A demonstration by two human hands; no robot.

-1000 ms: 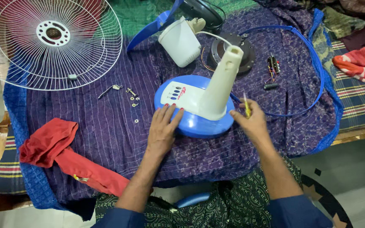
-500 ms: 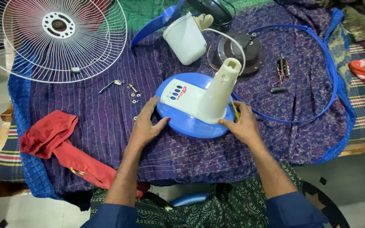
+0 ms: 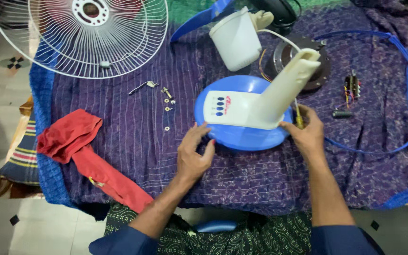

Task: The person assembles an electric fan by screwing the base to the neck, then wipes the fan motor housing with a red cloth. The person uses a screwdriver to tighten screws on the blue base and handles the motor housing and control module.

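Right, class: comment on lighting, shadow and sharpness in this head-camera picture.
Head view: soft, even light with only faint shadows; a mild sheen on the blue fan base; left hand and right hand reasonably sharp; wide-angle stretching bends the wire fan guard towards the corner.

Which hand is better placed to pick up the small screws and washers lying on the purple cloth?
Probably the left hand: it rests at the fan base's near-left rim, on the same side as the screws and washers. The right hand grips a yellow-handled screwdriver across the base.
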